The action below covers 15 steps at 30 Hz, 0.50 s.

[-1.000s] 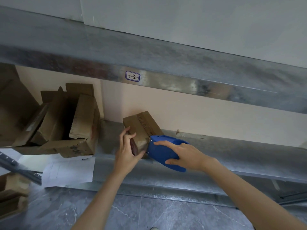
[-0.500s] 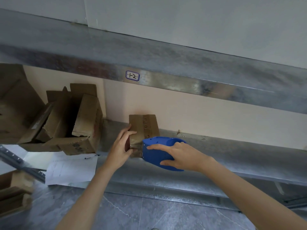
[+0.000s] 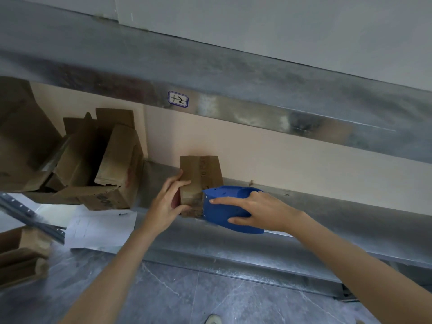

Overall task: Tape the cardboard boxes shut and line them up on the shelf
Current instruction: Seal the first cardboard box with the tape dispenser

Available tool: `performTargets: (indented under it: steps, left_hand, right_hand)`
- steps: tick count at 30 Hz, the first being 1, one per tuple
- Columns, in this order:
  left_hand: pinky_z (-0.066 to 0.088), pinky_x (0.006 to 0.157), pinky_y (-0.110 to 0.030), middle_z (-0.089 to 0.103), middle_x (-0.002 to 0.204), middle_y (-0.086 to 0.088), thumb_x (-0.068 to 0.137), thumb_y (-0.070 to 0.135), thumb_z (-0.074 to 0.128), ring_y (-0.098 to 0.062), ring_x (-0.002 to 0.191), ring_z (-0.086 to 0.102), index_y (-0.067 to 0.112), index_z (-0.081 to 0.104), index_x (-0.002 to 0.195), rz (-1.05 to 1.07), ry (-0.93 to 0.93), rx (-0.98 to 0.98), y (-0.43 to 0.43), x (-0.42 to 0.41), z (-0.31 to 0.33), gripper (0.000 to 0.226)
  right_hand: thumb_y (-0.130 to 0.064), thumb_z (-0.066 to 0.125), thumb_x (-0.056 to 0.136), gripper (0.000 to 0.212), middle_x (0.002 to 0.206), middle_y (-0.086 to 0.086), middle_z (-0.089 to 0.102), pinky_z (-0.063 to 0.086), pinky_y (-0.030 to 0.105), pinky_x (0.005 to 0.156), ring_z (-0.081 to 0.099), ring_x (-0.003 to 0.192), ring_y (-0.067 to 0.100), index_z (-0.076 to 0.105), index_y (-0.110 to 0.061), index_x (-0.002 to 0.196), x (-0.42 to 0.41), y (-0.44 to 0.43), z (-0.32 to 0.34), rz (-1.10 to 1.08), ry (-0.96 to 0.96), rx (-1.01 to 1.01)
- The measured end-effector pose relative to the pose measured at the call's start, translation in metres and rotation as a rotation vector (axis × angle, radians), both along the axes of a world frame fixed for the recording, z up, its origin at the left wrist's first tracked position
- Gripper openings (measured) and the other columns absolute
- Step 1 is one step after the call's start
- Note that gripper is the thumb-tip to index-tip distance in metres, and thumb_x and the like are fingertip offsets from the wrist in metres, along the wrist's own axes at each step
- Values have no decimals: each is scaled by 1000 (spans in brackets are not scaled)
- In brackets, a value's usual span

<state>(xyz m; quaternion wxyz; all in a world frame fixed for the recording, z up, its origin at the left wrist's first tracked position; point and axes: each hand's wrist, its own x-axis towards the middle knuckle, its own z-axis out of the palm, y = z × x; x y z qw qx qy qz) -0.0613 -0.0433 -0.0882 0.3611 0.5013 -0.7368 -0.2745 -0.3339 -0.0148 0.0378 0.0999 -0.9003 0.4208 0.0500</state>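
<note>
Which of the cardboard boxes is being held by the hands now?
The small closed box, braced by the left hand; the right hand presses the blue tape dispenser against it.

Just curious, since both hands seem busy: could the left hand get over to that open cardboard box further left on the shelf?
Probably yes. The left hand grips the small box, so it must let go first. Nothing stands on the bare shelf between it and the open cardboard box, and the blue tape dispenser sits on the other side.
</note>
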Motion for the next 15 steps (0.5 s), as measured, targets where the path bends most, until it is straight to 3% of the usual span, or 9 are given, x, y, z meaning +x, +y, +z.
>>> performTargets:
  steps: [5,9,15]
  left_hand:
    - [36,108,-27,31,144,19,77,18,82,2,133,34,27,52,133,-3,-28,-4,-2,3,-1,64]
    - [41,110,-30,34,148,10,79,19,80,-6,132,39,27,51,133,-4,-36,36,-2,2,1,62]
    - [42,109,-34,31,144,17,79,18,80,-8,131,41,38,46,129,16,-59,52,-1,0,5,63]
  right_hand:
    - [-46,46,100,56,50,-4,33,38,27,57,31,46,13,18,-54,148,-16,-6,0,31,-20,8]
    - [-46,45,100,56,51,-2,37,27,19,52,31,48,12,17,-56,147,-46,-7,1,28,-7,3]
    - [-47,46,99,57,51,-3,38,36,28,55,29,47,12,15,-60,144,-70,-4,5,21,-27,-10]
